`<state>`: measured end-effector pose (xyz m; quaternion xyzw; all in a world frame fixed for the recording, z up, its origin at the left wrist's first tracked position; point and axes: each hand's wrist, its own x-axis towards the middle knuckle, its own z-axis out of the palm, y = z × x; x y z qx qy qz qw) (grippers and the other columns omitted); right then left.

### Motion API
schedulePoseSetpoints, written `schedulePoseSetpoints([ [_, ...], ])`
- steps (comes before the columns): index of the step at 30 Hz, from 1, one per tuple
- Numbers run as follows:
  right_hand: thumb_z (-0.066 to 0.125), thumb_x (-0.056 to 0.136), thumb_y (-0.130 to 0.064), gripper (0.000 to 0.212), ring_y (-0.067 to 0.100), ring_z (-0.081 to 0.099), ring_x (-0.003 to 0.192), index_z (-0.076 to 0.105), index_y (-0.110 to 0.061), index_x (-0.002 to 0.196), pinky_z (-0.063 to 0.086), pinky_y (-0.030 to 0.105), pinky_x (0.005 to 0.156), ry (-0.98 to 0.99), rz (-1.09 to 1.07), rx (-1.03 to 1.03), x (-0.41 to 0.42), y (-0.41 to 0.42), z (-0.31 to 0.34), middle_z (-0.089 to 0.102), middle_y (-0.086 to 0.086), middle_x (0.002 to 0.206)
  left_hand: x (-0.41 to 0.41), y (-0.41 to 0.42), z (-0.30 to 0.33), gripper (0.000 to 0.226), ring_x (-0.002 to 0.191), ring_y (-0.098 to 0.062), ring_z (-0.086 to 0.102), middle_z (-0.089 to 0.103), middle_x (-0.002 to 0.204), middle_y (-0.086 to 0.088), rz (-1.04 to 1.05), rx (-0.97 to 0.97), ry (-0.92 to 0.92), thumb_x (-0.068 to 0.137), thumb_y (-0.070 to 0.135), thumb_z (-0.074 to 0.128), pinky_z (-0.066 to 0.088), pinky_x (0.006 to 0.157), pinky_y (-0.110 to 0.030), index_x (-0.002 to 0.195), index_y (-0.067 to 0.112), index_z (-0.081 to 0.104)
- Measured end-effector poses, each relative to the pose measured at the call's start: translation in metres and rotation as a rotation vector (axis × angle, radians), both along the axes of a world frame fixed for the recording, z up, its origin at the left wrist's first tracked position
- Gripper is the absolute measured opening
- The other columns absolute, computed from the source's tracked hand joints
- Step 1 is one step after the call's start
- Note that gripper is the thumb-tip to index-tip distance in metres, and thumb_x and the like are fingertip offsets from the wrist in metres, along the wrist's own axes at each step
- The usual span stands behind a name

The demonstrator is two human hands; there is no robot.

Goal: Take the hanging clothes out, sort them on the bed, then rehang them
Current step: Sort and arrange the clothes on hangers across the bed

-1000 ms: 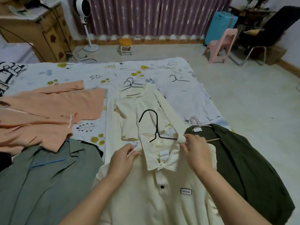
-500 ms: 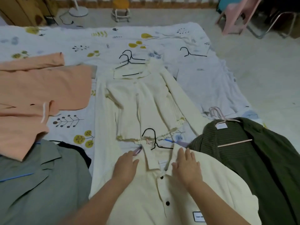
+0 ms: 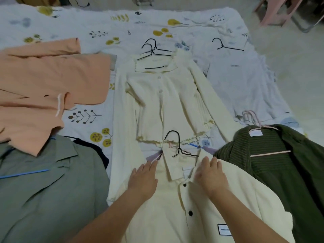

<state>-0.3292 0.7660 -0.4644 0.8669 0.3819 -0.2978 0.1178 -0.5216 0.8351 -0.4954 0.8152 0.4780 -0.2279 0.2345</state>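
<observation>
We press both hands flat on the cream shirt (image 3: 201,207) at six o'clock on the bed (image 3: 175,20), the left hand (image 3: 142,178) on one shoulder and the right hand (image 3: 211,174) on the other, apart from each other with the collar between them, fingers straight and holding nothing. A black hanger (image 3: 178,146) sits in the neck of the shirt, its hook pointing toward twelve o'clock and lying over the hem of the cream blouse (image 3: 168,102) spread at the centre. Two more black hangers (image 3: 154,51) rest at that blouse's neckline at twelve o'clock, and a lone hanger (image 3: 226,45) lies on bare sheet at one o'clock. An orange garment (image 3: 47,85) fills ten o'clock, a grey-green shirt (image 3: 43,190) on a blue hanger (image 3: 24,173) sits at eight o'clock, and a dark green jacket (image 3: 289,172) on a pink hanger (image 3: 263,139) lies at four o'clock, its edge touching the cream shirt. We judge the step in hand to be the sorting: smoothing and squaring this shirt in its place among the cream pieces, with the hanger already in it. The next move likely calls for lifting the palms without dragging the cloth, then either taking up the hook to carry the shirt back for rehanging or turning to a garment that lacks a hanger; which comes first we cannot tell.
</observation>
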Motion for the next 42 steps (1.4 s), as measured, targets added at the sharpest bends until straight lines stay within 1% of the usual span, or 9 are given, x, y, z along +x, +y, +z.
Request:
schedulePoseSetpoints([
  [2, 0.033, 0.096, -0.019, 0.037, 0.028, 0.035, 0.13, 0.04, -0.013, 0.132, 0.035, 0.038, 0.101, -0.001, 0.017, -0.046, -0.003, 0.001, 0.017, 0.036, 0.012, 0.14, -0.001, 0.005, 0.017, 0.05, 0.129, -0.026, 0.038, 0.038, 0.142, -0.008, 0.017, -0.007, 0.022, 0.098, 0.035, 0.033, 0.031, 0.104, -0.036, 0.143, 0.015, 0.024],
  [3, 0.034, 0.095, -0.018, 0.034, 0.026, 0.041, 0.125, 0.045, -0.014, 0.127, 0.037, 0.036, 0.098, 0.004, 0.046, -0.067, -0.005, 0.001, 0.027, 0.043, 0.01, 0.134, -0.003, 0.007, 0.026, 0.045, 0.125, -0.025, 0.043, 0.043, 0.138, -0.007, 0.052, -0.033, 0.004, 0.098, 0.034, 0.033, 0.034, 0.1, -0.033, 0.139, 0.015, 0.03],
  [9, 0.038, 0.094, -0.015, 0.026, 0.027, 0.053, 0.112, 0.051, -0.011, 0.116, 0.041, 0.029, 0.083, 0.035, 0.075, 0.057, -0.03, -0.01, 0.085, 0.057, 0.01, 0.122, -0.026, 0.003, 0.091, 0.035, 0.114, -0.02, 0.052, 0.055, 0.127, -0.004, 0.202, 0.003, -0.216, 0.098, 0.027, 0.037, 0.038, 0.078, -0.025, 0.131, 0.018, 0.045],
  [13, 0.04, 0.095, -0.019, 0.024, 0.027, 0.055, 0.109, 0.053, -0.012, 0.113, 0.041, 0.029, 0.078, 0.043, 0.137, 0.182, -0.053, -0.023, 0.133, 0.059, 0.009, 0.118, -0.048, -0.015, 0.14, 0.028, 0.108, -0.023, 0.055, 0.061, 0.118, -0.004, 0.276, 0.062, -0.259, 0.095, 0.029, 0.042, 0.044, 0.085, -0.029, 0.117, 0.016, 0.054],
  [15, 0.04, 0.095, -0.019, 0.025, 0.026, 0.054, 0.11, 0.053, -0.012, 0.116, 0.043, 0.03, 0.083, 0.064, 0.166, 0.255, -0.065, -0.035, 0.157, 0.059, 0.009, 0.12, -0.06, -0.03, 0.167, 0.028, 0.108, -0.023, 0.055, 0.06, 0.119, -0.003, 0.293, 0.084, -0.287, 0.095, 0.029, 0.042, 0.045, 0.087, -0.03, 0.118, 0.016, 0.054],
  [19, 0.04, 0.095, -0.02, 0.031, 0.027, 0.051, 0.117, 0.049, -0.015, 0.124, 0.042, 0.032, 0.09, 0.124, 0.295, 0.345, -0.093, -0.07, 0.202, 0.057, 0.008, 0.126, -0.087, -0.07, 0.218, 0.031, 0.1, -0.02, 0.055, 0.06, 0.117, -0.001, 0.32, 0.135, -0.32, 0.096, 0.029, 0.042, 0.041, 0.081, -0.028, 0.122, 0.016, 0.052],
  [25, 0.042, 0.095, -0.026, 0.038, 0.027, 0.046, 0.121, 0.044, -0.015, 0.131, 0.04, 0.032, 0.095, 0.082, 0.516, 0.333, -0.134, -0.143, 0.238, 0.052, 0.008, 0.131, -0.141, -0.147, 0.272, 0.034, 0.105, -0.02, 0.055, 0.06, 0.118, -0.003, 0.36, 0.159, -0.318, 0.094, 0.033, 0.046, 0.042, 0.083, -0.028, 0.122, 0.015, 0.052],
  [32, 0.041, 0.097, -0.03, 0.043, 0.027, 0.041, 0.125, 0.037, -0.017, 0.138, 0.037, 0.033, 0.098, 0.077, 0.671, 0.322, -0.194, -0.188, 0.272, 0.047, 0.008, 0.134, -0.221, -0.211, 0.309, 0.037, 0.112, -0.022, 0.054, 0.058, 0.124, -0.006, 0.495, 0.208, -0.288, 0.094, 0.032, 0.047, 0.041, 0.088, -0.026, 0.125, 0.014, 0.051],
  [42, 0.043, 0.095, -0.028, 0.038, 0.031, 0.042, 0.12, 0.043, -0.013, 0.13, 0.04, 0.036, 0.093, 0.04, 0.801, 0.378, -0.31, -0.172, 0.302, 0.046, 0.012, 0.128, -0.336, -0.22, 0.332, 0.038, 0.115, -0.023, 0.053, 0.057, 0.127, -0.006, 0.598, 0.269, -0.263, 0.094, 0.035, 0.048, 0.043, 0.093, -0.029, 0.127, 0.015, 0.05],
])
